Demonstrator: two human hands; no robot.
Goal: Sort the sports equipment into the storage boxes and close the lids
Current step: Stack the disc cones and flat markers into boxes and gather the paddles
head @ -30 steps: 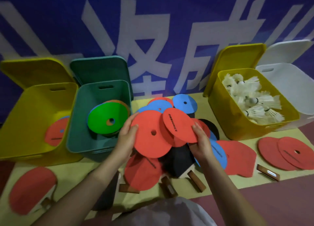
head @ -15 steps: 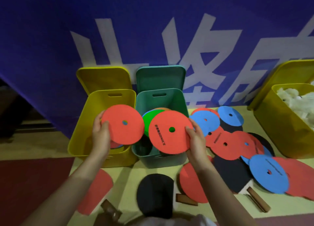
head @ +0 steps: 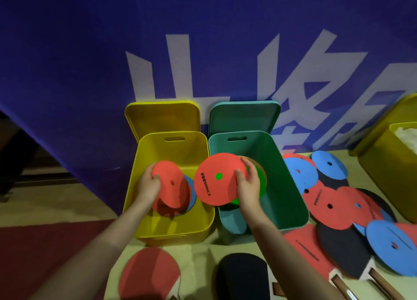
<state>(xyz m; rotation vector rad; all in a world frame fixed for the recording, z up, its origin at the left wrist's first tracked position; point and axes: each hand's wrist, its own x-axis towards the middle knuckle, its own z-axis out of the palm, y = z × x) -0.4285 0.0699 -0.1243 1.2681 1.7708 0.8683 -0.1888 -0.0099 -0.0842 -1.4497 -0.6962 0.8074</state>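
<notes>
The left hand [head: 147, 186] grips a red flat disc [head: 171, 186] by its near-left edge, fingers curled over the rim, and holds it tilted down inside the yellow storage box [head: 144, 200], just above a blue disc [head: 191, 193] already lying there. The right hand [head: 247, 184] pinches a second red disc [head: 216, 180] at its right edge, thumb on the printed face and fingers behind; this one hangs over the wall the yellow box shares with the green storage box [head: 291, 186] on its right, with a green disc [head: 259, 186] showing through its centre hole and behind it. These discs look thin, light and rather floppy, probably rubbery foam, so an edge pinch should carry them easily; they seem neither fragile nor slippery, and could likely be dropped flat. Both boxes have their lids [head: 162, 116] propped open behind them. To the right of the green box more red and blue discs [head: 331, 204] lie heaped over table tennis paddles [head: 343, 247] on the tabletop [head: 203, 254].
</notes>
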